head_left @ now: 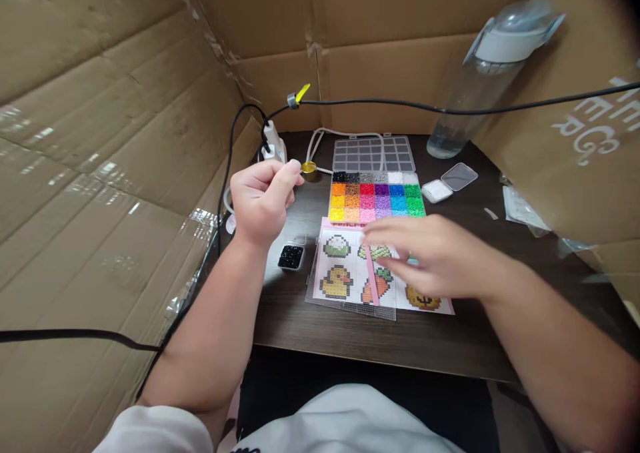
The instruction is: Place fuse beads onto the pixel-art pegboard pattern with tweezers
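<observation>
My left hand (265,199) is raised above the table's left side, fingers curled in and thumb pressed against the index finger. Whatever it may hold is hidden. My right hand (420,249), slightly blurred, hovers over a printed pattern sheet (356,259) with its fingers and thumb apart. Near its fingertips is the upper end of a slim pink stick-like tool (373,281), which slants across the carrot picture. A clear pegboard (350,309) peeks out below the sheet. Left of the sheet sits a small box of black beads (291,257).
An open bead case (377,197) with many colours stands behind the sheet. Right of it are a small box of white beads (437,191) and a tall water bottle (473,93). A black cable (380,102) crosses in front; a power strip (273,145) stands back left. Cardboard walls surround the table.
</observation>
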Demonstrator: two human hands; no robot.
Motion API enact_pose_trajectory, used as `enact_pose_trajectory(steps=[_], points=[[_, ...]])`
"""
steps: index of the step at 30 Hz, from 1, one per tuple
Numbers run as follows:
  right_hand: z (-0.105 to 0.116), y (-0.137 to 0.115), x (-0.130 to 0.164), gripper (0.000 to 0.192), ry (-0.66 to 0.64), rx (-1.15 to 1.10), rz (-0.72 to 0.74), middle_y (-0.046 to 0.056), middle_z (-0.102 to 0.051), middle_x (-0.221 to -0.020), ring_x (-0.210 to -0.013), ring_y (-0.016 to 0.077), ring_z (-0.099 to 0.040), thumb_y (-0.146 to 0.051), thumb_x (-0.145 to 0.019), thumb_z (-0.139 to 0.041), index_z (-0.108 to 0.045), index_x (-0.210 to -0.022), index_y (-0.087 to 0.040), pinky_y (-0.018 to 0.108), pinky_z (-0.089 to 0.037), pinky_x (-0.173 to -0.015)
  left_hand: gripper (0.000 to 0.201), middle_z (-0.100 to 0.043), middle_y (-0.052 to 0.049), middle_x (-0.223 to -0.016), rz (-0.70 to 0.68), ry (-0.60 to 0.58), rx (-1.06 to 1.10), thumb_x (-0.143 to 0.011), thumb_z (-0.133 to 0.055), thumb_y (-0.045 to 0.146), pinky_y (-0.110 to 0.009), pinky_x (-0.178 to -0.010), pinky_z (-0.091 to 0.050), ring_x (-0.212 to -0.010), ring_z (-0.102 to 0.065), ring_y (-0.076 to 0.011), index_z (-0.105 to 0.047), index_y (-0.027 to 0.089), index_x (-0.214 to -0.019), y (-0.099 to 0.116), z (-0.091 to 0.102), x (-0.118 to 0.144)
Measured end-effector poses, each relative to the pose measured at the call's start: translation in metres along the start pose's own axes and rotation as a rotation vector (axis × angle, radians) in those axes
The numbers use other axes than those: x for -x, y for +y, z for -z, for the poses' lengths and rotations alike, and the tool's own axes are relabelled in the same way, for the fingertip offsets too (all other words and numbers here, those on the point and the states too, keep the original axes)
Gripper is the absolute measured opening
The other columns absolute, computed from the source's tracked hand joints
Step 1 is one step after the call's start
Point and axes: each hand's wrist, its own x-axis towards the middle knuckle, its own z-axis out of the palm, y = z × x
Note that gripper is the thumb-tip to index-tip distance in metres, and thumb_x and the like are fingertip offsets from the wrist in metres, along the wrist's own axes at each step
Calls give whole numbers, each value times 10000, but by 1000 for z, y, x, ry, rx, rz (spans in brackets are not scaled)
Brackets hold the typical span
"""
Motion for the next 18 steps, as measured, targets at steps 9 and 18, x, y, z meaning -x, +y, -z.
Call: enact_pose_trajectory(steps=[9, 18], points=[[-30, -3, -2, 170, -338, 33, 114, 22, -654, -1041, -641, 108, -507, -135, -881, -487, -638, -875, -214, 274, -272, -555, 294, -485, 32, -449, -92, -36, -348, -816, -646, 337, -227, -431, -304, -431, -398, -53, -648, 175, -571, -5, 7, 19], [-38, 1, -4, 170, -385, 30, 119, 18, -565, -851, -645, 126, -427, -169, -915, -486, -631, -834, -208, 307, -170, -544, 296, -474, 35, -461, -40, -132, -282, -822, -623, 295, -210, -423, -299, -441, -392, -53, -627, 163, -557, -3, -3, 25]])
